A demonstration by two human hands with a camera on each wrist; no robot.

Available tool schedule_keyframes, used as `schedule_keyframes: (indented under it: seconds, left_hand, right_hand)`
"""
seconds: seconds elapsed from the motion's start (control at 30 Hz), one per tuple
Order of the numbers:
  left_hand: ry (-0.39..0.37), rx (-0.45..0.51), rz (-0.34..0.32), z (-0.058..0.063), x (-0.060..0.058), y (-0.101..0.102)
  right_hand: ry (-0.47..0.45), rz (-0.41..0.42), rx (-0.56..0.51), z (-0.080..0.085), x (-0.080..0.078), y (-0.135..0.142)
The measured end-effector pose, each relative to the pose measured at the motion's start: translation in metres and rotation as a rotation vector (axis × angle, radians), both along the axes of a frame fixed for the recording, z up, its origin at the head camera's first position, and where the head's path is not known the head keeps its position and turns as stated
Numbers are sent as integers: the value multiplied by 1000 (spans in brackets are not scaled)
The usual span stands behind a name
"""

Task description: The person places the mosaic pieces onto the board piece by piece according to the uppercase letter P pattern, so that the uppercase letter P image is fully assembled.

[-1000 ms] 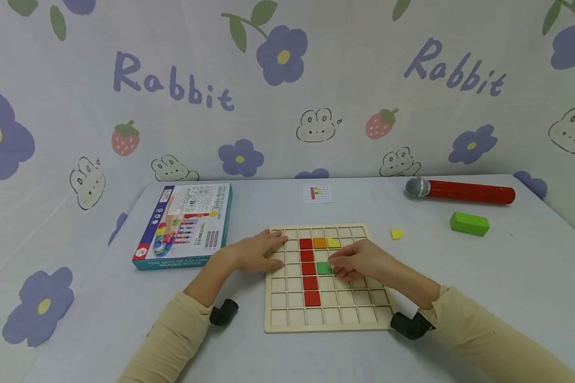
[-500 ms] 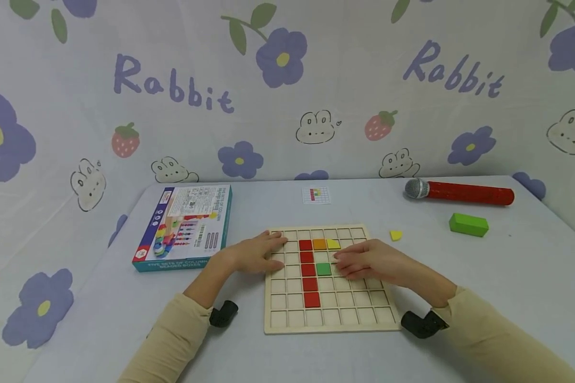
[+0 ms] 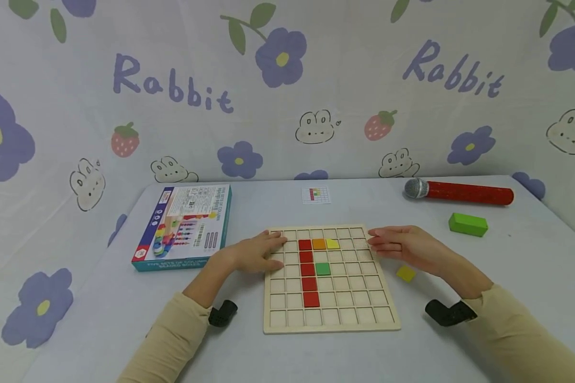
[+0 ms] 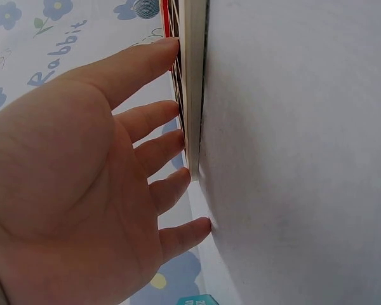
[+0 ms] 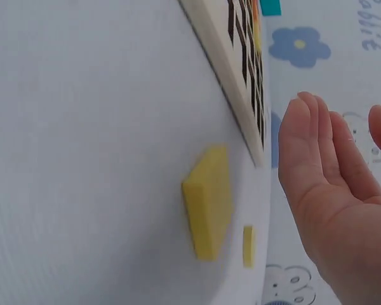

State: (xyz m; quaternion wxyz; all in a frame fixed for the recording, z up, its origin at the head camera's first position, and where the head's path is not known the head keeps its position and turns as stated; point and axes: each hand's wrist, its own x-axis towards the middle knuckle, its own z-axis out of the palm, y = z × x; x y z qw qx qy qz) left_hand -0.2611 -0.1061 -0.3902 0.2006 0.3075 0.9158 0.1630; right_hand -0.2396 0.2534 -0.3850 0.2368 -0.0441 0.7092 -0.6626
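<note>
A wooden grid board point(image 3: 344, 324) lies on the table. Several red square tiles point(image 3: 308, 269) form a column in it, with an orange tile point(image 3: 319, 244) and a yellow tile point(image 3: 332, 243) beside the top one. A green tile point(image 3: 323, 269) sits right of the middle red one. My left hand point(image 3: 253, 253) rests its spread fingertips on the board's left edge. At the right edge hovers my right hand point(image 3: 407, 246), fingers straight and holding nothing. Below it a loose yellow tile point(image 3: 406, 273) lies on the table; a smaller-looking yellow piece point(image 5: 248, 246) shows farther off in the right wrist view.
A boxed bead set point(image 3: 182, 226) lies at the left. A small card printed with a coloured grid point(image 3: 316, 195) lies behind the board. Toward the back right are a red microphone point(image 3: 464, 192) and a green block point(image 3: 468, 224).
My right hand has left the green tile and moved right, off the board's cells. A yellow tile beside the board is now exposed, while the farther yellow piece is hidden in the head view.
</note>
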Motion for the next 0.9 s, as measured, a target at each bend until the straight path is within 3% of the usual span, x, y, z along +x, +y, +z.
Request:
schedule_keyframes:
  seconds: [0.57,0.9]
  left_hand:
    - [-1,-14,4,-3,-4,-1]
    - [6,-9,4,-4,-3,-1]
  right_hand:
    - [25,-200,-23,-13,-21,45]
    - [88,-219,-44,-14,-30,55]
